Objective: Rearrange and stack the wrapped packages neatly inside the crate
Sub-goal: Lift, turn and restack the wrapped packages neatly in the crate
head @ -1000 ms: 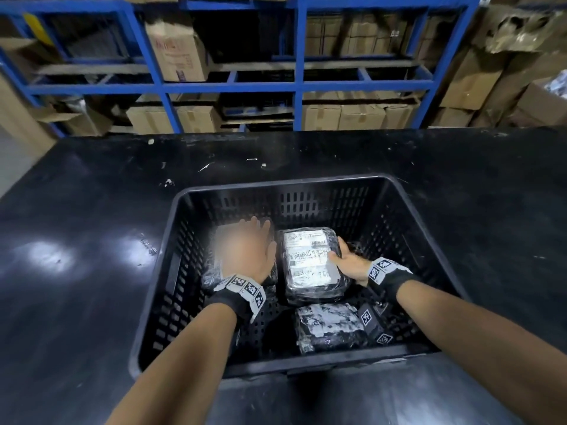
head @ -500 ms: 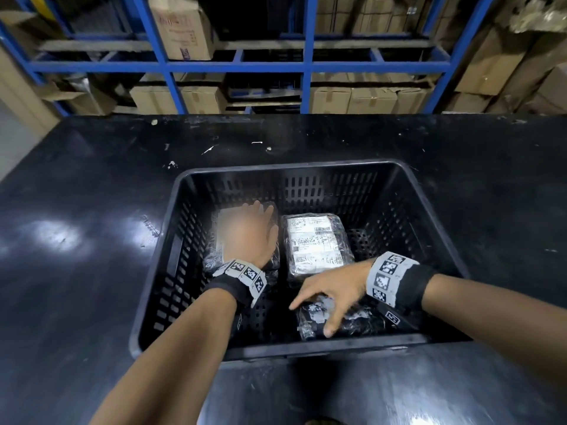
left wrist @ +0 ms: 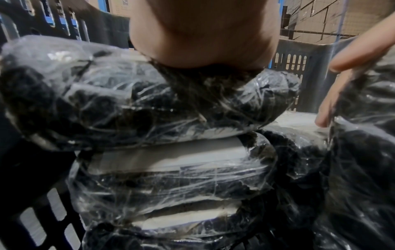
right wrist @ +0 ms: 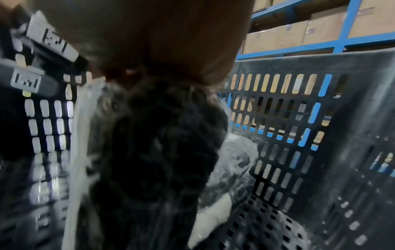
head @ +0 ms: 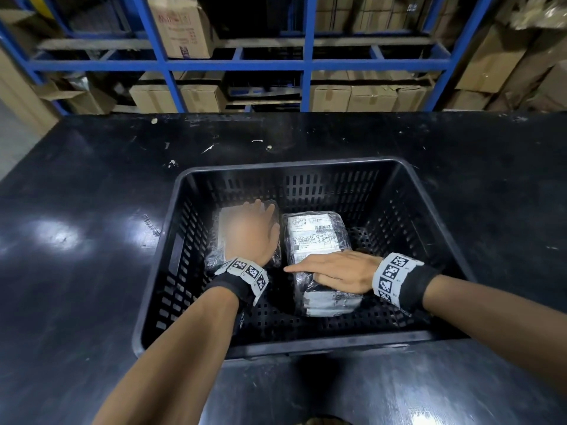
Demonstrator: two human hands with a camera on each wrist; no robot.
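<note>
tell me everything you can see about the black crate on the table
The crate is black, apparently plastic, rectangular with rounded corners, and open on top. Its walls and floor are pierced with rows of slots, and its left wall has a handle cutout. It sits upright on a black table. Inside lie clear-wrapped packages in two piles: the left hand rests on the left pile, the right hand holds a package against the labelled one. Floor to the right is bare.

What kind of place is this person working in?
Most likely a warehouse or parcel packing room. Blue metal racking behind the black table holds stacked cardboard boxes, and the black crate contains a plastic-wrapped package bearing a printed shipping label.
</note>
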